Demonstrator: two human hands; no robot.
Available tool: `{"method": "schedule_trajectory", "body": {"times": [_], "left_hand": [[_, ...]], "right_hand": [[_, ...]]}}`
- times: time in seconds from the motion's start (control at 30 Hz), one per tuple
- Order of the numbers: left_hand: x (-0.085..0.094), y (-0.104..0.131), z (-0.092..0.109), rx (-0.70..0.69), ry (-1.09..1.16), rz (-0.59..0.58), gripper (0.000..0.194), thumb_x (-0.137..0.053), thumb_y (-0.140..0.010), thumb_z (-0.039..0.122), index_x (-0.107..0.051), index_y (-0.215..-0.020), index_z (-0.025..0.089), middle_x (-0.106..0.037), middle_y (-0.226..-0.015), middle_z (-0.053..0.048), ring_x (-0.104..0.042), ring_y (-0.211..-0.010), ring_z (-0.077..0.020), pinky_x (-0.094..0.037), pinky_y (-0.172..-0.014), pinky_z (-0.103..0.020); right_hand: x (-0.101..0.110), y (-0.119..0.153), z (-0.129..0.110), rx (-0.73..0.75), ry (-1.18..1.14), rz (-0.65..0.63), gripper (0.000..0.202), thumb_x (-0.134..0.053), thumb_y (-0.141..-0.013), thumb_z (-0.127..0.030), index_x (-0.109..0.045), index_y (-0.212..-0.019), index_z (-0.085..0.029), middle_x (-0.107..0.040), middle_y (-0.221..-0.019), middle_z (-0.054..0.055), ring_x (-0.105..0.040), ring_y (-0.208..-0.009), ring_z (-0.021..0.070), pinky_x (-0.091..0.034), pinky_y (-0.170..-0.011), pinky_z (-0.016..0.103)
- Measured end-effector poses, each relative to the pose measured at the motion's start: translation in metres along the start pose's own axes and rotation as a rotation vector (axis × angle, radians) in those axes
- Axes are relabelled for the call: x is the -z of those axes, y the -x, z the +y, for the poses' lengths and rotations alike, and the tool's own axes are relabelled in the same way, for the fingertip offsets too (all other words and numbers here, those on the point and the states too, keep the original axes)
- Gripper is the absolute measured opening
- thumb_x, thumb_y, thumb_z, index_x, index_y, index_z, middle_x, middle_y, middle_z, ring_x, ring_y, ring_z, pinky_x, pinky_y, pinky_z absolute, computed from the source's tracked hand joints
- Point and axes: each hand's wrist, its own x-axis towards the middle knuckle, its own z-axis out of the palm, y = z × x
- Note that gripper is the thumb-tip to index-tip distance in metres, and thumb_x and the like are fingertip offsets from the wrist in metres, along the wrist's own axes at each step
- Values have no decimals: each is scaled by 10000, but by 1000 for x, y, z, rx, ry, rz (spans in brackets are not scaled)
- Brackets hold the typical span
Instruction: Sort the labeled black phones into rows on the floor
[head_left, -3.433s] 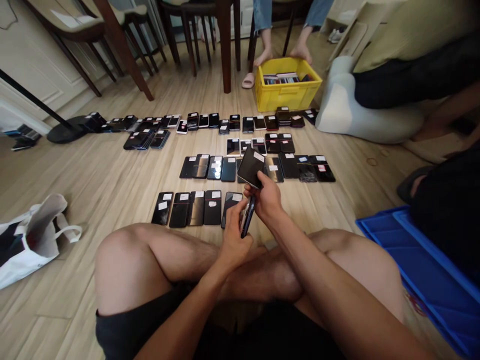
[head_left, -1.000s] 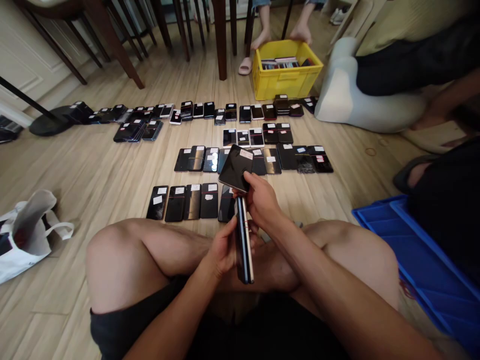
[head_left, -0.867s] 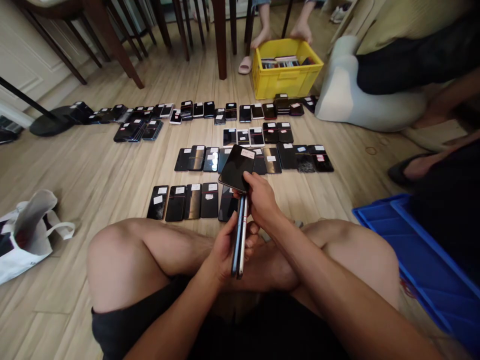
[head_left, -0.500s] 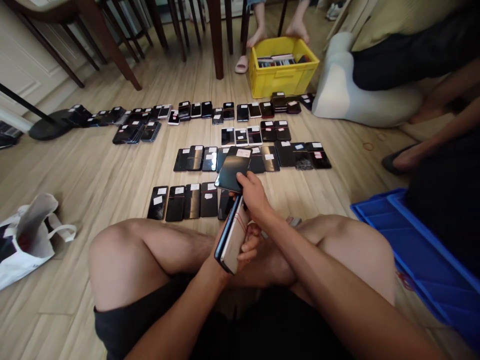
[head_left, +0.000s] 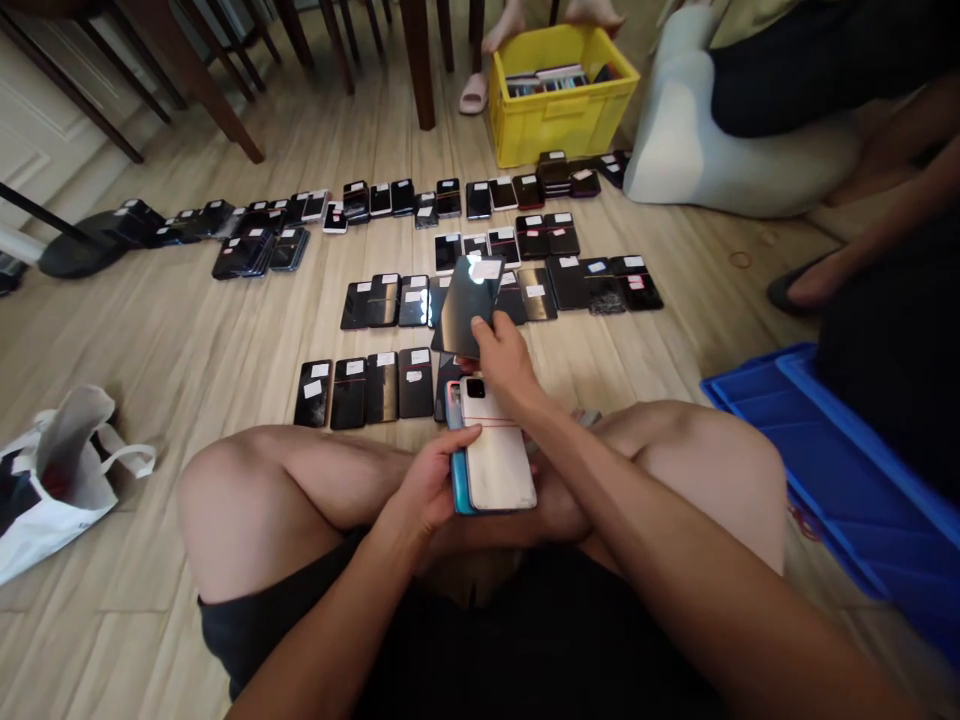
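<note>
In my left hand (head_left: pixel 439 475) is a small stack of phones: a pale-backed phone (head_left: pixel 499 465) with a red band round it lies over a teal phone (head_left: pixel 458 480). My left thumb presses on the pale back. Above it, my right hand (head_left: pixel 504 355) pinches a dark phone (head_left: pixel 466 305) with a white label, screen up and tilted. That phone hides part of the floor rows behind it. Closest to my crossed legs lies a row of dark labelled phones (head_left: pixel 349 393). A longer row of phones (head_left: pixel 536 293) sits beyond it.
Farther rows of phones (head_left: pixel 380 199) stretch across the wooden floor. Behind them stands a yellow crate (head_left: pixel 559 130) holding more phones. A white bag (head_left: pixel 71 480) lies at left, blue trays (head_left: pixel 832 490) at right. Another person sits at right on a light stool (head_left: pixel 667 130).
The stack in my left hand has turned from edge-on to show its pale back. The dark phone in my right hand has moved slightly. The whole view has tipped downward.
</note>
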Motion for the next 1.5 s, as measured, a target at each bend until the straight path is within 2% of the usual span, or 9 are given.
{"method": "schedule_trajectory", "body": {"times": [0.13, 0.27, 0.37, 0.5, 0.73, 0.9, 1.1, 1.27, 1.5], "left_hand": [[2, -1, 1, -206, -53, 71, 495, -797, -779, 150, -676, -1257, 113, -798, -1086, -126, -772, -991, -300, -580, -1028, -488], [2, 0, 4, -290, -91, 84, 538, -857, -745, 165, -675, -1251, 130, -794, -1112, -126, -773, -984, -299, -587, -1025, -488], [3, -1, 8, -302, -72, 90, 564, -868, -781, 259, -656, -1293, 156, -788, -1141, -118, -771, -998, -290, -595, -1010, -468], [2, -2, 12, -256, 1, 130, 530, -816, -854, 419, -664, -1278, 140, -785, -1136, -132, -765, -1012, -291, -604, -985, -448], [1, 1, 12, -366, 8, 165, 512, -886, -762, 260, -680, -1216, 147, -784, -1120, -120, -763, -922, -265, -616, -927, -440], [3, 1, 11, -435, -25, 180, 587, -924, -696, 257, -678, -1218, 145, -784, -1116, -120, -755, -901, -261, -622, -873, -414], [2, 4, 14, -413, -36, 196, 582, -932, -689, 273, -690, -1207, 162, -791, -1076, -108, -748, -859, -233, -627, -819, -374], [2, 5, 15, -390, -55, 200, 544, -921, -701, 280, -700, -1184, 160, -794, -1065, -107, -750, -864, -231, -624, -854, -386], [2, 7, 15, -377, -69, 193, 514, -934, -676, 287, -713, -1120, 155, -799, -1043, -106, -753, -875, -246, -622, -858, -391]], "right_hand": [[11, -13, 2, 99, 121, 95, 320, -748, -874, -391, -489, -750, -251, -561, -761, -11, -605, -848, 202, -512, -732, 299], [9, -12, 0, -4, 31, 79, 259, -696, -887, -405, -522, -787, -240, -602, -753, -22, -617, -701, 173, -535, -626, 299], [2, -7, 0, -144, -163, 26, 261, -709, -865, -423, -536, -815, -234, -623, -722, -32, -605, -569, 156, -517, -515, 287], [-2, -4, 6, -201, -299, 19, 299, -764, -820, -440, -558, -841, -224, -644, -695, -33, -628, -556, 158, -506, -470, 260], [1, 1, 9, -293, -321, 66, 238, -709, -849, -419, -600, -875, -209, -647, -665, -29, -585, -519, 148, -508, -464, 262], [-2, 5, 4, -328, -349, 59, 216, -685, -875, -404, -603, -918, -209, -635, -667, -31, -549, -488, 138, -503, -464, 258], [-3, 4, 4, -361, -326, 83, 197, -654, -912, -388, -588, -883, -205, -618, -666, -18, -542, -499, 140, -520, -491, 266], [-2, 3, 8, -278, -290, 83, 200, -702, -853, -381, -594, -847, -213, -639, -744, -12, -572, -558, 144, -512, -485, 264], [2, 5, 14, -66, 12, 43, 387, -736, -787, -547, -479, -762, -258, -556, -695, -31, -537, -592, 163, -460, -476, 281]]}}
